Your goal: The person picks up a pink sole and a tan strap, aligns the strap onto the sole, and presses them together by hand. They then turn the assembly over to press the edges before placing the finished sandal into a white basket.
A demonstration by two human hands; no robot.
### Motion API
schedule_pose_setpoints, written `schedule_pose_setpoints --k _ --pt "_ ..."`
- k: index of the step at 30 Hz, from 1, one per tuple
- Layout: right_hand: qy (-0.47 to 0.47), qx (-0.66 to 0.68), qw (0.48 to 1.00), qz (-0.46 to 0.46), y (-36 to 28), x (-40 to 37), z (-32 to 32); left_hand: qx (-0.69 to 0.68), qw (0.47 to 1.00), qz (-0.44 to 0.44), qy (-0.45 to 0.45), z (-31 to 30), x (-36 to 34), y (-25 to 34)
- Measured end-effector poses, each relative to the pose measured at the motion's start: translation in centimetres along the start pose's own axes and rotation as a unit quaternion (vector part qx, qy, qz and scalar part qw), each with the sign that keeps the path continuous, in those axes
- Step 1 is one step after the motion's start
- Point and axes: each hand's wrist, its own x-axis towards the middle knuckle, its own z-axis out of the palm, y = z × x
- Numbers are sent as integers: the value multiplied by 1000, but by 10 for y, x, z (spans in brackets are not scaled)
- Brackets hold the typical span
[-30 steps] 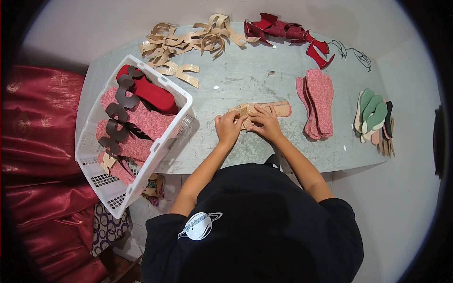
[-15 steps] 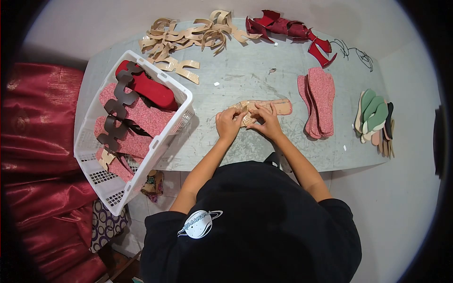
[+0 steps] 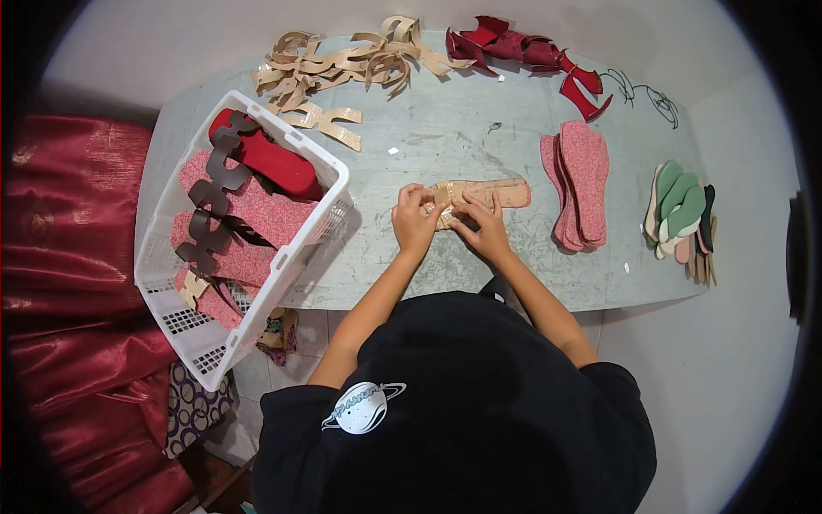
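Observation:
A pinkish-tan sole [image 3: 511, 193] lies across the middle of the table, its narrower part pointing right. Over its left part sits a beige strap piece [image 3: 444, 219], partly covered by fingers. My left hand [image 3: 415, 218] is closed on the strap's left side, thumb and fingers pinched together. From the right, my right hand [image 3: 482, 224] pinches the strap where it meets the sole. The fingertips of both hands almost touch. What lies directly beneath them is hidden.
A white basket [image 3: 295, 248] with pink soles and dark straps stands left. Beige straps [image 3: 342, 64] and red straps [image 3: 522, 51] lie at the back. Pink soles [image 3: 586, 184] rest to the right, with green and pale insoles [image 3: 681, 206] beyond.
Both hands have shifted slightly over the strap, and the fingers of my right hand have drawn in closer. The sole has barely moved.

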Motion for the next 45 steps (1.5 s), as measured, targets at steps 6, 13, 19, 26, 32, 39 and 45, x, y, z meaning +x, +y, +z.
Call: schedule_pose_setpoints --k 6,13,19,26,32,39,45 --pt "22 -2 1000 -2 -4 -4 3 -74 996 -51 -6 4 0 -3" --pt "10 -15 1000 -2 -6 -4 2 39 998 -11 -48 -2 -4 -4" --pt "0 -39 999 -8 -5 -5 2 135 980 134 -54 -3 -5 -11" --pt "2 -53 998 -30 -6 -6 4 182 939 210 -202 -29 7 -8" --pt "-9 -91 994 -57 -10 -6 2 166 871 290 -359 -49 45 -21" --pt "-51 -132 988 -67 -16 -5 0 135 816 359 -432 -55 64 -35" --pt "-46 -142 985 -80 -10 -5 1 153 817 336 -443 -53 57 -40"
